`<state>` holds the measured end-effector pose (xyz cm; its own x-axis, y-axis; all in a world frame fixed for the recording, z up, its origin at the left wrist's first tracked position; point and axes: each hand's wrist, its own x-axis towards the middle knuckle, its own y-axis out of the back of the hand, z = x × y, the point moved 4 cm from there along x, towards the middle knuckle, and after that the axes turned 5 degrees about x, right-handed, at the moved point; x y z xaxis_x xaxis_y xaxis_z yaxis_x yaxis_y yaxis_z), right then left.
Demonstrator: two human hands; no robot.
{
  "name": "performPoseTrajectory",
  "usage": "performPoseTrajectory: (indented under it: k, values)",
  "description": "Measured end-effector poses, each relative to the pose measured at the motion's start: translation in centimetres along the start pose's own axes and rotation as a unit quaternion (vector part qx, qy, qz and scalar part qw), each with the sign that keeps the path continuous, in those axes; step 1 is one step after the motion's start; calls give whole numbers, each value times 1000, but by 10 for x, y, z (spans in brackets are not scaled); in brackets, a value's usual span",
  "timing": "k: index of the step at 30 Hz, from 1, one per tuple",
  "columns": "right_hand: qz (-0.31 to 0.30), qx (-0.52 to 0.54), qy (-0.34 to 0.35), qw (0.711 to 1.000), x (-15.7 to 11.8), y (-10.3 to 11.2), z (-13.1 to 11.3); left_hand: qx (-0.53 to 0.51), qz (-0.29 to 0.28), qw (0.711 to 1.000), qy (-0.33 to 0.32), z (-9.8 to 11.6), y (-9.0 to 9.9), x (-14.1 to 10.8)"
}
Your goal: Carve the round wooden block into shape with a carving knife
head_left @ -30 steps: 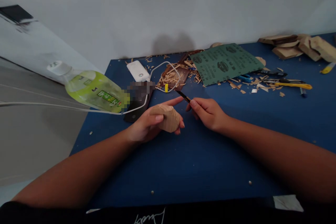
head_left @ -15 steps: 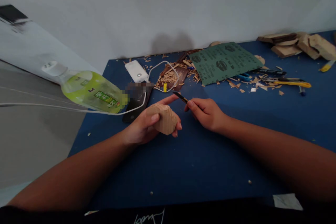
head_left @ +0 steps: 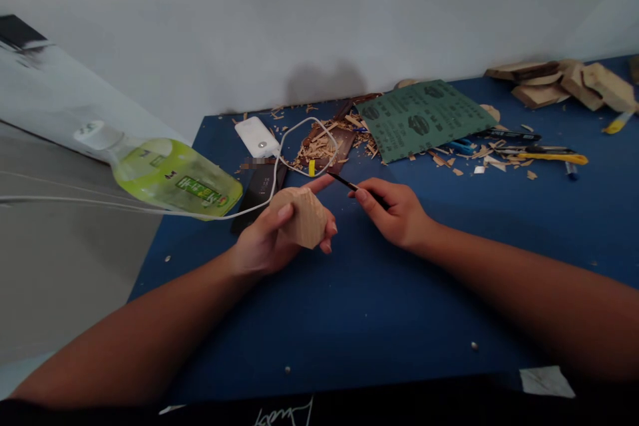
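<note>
1. Our left hand [head_left: 259, 239] closes around a faceted wooden block [head_left: 303, 218]. The grip is firm: the thumb lies across the near face, two fingertips curl around the far side, and the index finger stretches past the top of the block.
2. Our right hand [head_left: 394, 213] pinches a slim black drawing tool [head_left: 357, 188] between thumb and fingers. We cannot tell whether it is a pen or a pencil.
3. The tool's long axis runs up and to the left from the right-hand grip, with its tip ahead of the fingers. That tip points toward the upper side of the block and sits just beside the left index fingertip, apart from the wood. The right hand is the nearer to the tool, while the block rests wholly in the left hand.
4. Below both hands spreads the blue counter [head_left: 374, 319]. Just behind the left hand lies a black phone [head_left: 257, 192], and a white cable [head_left: 294, 125] loops around it from a white power bank [head_left: 254, 136]. A green plastic bottle [head_left: 172, 178] lies on its side toward the left edge.
5. Farther out we see wood shavings [head_left: 319, 148], a green sandpaper sheet [head_left: 422, 120], a yellow utility knife [head_left: 554, 158] and stacked wood offcuts [head_left: 564, 86].
</note>
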<state>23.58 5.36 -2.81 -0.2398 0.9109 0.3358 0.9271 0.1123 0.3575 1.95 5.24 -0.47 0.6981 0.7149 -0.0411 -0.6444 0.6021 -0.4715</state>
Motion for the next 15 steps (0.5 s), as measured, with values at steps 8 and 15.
performPoseTrajectory:
  k: [8, 15]
  values:
    - [21, -14, 7, 1000, 1, -3, 1, 29, -42, 999, 16, -6, -4, -3]
    - [15, -32, 12, 999, 1, -4, 2, 33, -25, 999, 15, -4, 0, -2]
